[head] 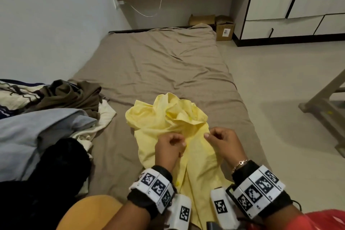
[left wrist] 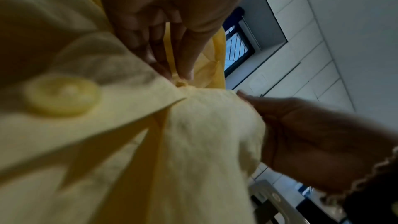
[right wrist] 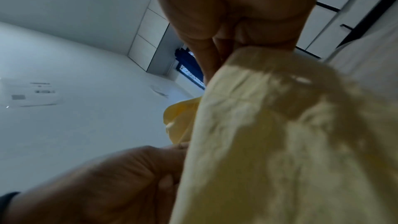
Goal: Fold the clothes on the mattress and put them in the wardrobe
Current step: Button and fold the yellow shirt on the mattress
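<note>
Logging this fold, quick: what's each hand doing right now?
Left hand: pinching the yellow shirt at its front edge.
Right hand: pinching the shirt's other front edge.

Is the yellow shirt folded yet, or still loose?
Still loose. The yellow shirt lies crumpled on the mattress, its front placket unbuttoned, while the left hand and right hand pinch its front edges.

Dim, soft light; blurred wrist views
</note>
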### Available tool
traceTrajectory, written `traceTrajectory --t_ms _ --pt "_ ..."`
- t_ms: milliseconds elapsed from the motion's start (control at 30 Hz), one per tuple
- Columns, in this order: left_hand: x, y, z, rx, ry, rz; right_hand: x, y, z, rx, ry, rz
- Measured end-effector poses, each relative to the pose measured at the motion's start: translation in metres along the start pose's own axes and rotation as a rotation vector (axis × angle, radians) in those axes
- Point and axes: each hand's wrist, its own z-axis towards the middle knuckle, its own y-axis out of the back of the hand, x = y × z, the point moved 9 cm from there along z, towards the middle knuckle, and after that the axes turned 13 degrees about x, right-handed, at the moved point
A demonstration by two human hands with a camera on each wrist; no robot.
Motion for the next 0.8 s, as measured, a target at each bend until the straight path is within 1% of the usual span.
traceTrajectory --t_ms 100,167,233,333,400,500,600,700,733,800 --pt "0.003 -0.01 0.004 0.037 -0.003 0.168 -0.015 -0.007 0.001 0.055 -0.078 0.011" --pt "0.006 -0.015 0.006 0.058 0.004 0.291 -0.02 -0.013 0.001 0.096 -0.115 -0.053" --pt "0.012 -0.018 0.006 0.084 0.039 0.438 -0.021 -0.016 0.0 0.114 -0.142 -0.136" --pt "0.014 -0.015 0.001 0.058 0.056 0.542 -0.021 -0.023 -0.001 0.14 -0.148 -0.178" --pt "0.004 -0.007 -0.004 0.001 0.014 0.493 -0.014 -0.026 -0.001 0.145 -0.113 -0.149" --pt "-0.026 0.005 -0.017 -0.044 -0.121 0.35 0.007 -0.03 -0.006 0.148 -0.032 -0.064" --pt "-0.053 0.007 -0.03 0.02 -0.216 0.164 0.041 -0.034 -0.016 0.142 0.081 0.023" --pt "-0.066 0.003 -0.04 0.136 -0.22 -0.089 0.071 -0.031 -0.028 0.099 0.209 0.023" --pt "-0.07 0.004 -0.044 0.155 -0.226 -0.124 0.078 -0.03 -0.032 0.081 0.235 0.012" --pt "-0.08 0.009 -0.05 0.131 -0.266 -0.104 0.088 -0.029 -0.038 0.076 0.264 0.011"
